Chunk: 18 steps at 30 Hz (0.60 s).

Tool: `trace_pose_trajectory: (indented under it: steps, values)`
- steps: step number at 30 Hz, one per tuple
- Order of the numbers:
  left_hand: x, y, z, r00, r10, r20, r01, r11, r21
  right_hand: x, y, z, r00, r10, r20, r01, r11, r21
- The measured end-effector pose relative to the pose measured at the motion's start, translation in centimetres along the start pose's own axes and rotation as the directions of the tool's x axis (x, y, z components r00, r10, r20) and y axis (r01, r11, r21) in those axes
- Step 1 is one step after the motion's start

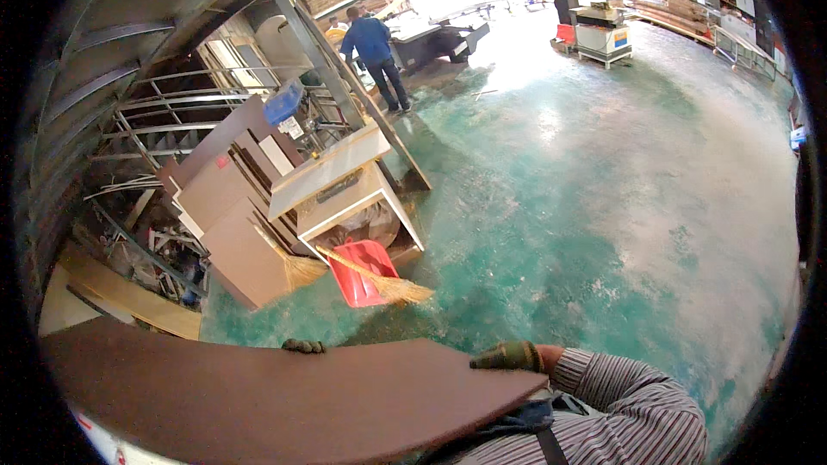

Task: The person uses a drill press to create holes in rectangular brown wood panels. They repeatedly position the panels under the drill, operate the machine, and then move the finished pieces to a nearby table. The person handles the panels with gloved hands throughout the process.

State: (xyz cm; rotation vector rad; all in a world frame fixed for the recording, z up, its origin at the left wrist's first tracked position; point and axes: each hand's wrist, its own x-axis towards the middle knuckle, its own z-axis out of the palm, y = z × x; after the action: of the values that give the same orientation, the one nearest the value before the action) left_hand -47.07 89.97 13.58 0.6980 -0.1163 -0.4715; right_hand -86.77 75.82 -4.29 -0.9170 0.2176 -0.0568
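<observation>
A large flat brown board (284,400) spans the lower left of the view, close against my body. My left hand (303,346), in a dark glove, shows only its fingers, which are curled over the board's far edge; the rest is hidden behind the panel. At the right end, my right hand (508,356), in a green and dark glove, grips the board's corner edge. A striped sleeve covers my right arm. Both hands are closed on the same board.
Brown panels (245,245) lean at the left beside a small white-edged cabinet (332,189). A red dustpan (357,271) and straw broom (401,289) lie before it. A person in blue (372,43) stands at a dark machine (435,41). A white machine (603,34) stands far right.
</observation>
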Motion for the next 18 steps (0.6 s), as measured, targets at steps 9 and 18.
trace_pose_trajectory:
  steps: [9,18]
  values:
    - [7.3,0.0,7.7,0.983,0.183,-0.024,-0.171,0.954,0.245,7.0,-14.8,-10.0,0.962,-0.249,0.111,0.172,0.242,-0.955]
    - [14.5,4.1,10.8,0.953,0.302,0.018,-0.275,0.843,0.462,10.2,-25.9,-16.4,0.750,-0.166,-0.640,-0.118,0.919,-0.377]
